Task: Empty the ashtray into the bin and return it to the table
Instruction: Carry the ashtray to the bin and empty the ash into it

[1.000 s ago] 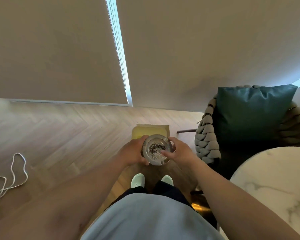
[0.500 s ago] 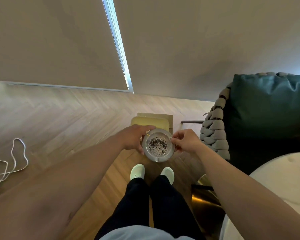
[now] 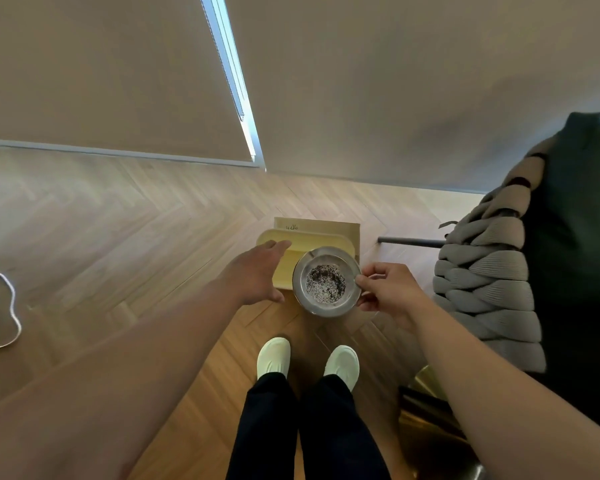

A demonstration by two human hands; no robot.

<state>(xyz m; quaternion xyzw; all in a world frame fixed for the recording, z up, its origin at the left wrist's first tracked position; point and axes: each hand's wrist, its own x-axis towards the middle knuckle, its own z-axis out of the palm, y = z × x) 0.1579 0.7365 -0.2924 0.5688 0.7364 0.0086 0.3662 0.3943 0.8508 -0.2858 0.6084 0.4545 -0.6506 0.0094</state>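
Note:
A round metal ashtray (image 3: 326, 282) holding grey and black ash is held level above the floor, just in front of my feet. My right hand (image 3: 388, 294) pinches its right rim. My left hand (image 3: 257, 275) is off the ashtray, fingers spread, reaching toward the yellow lid of the bin (image 3: 305, 242). The small bin stands on the wooden floor right behind and under the ashtray, its lid shut.
A woven grey chair (image 3: 489, 271) with a dark green cushion (image 3: 579, 237) stands close on the right. A gold table base (image 3: 430, 420) is at the lower right. A white cord (image 3: 0, 313) lies on the floor at the left. Blinds hang behind the bin.
My left hand has let go of the ashtray and moved forward to the bin lid. My right hand alone holds the ashtray. The view has tilted down and closer to the bin.

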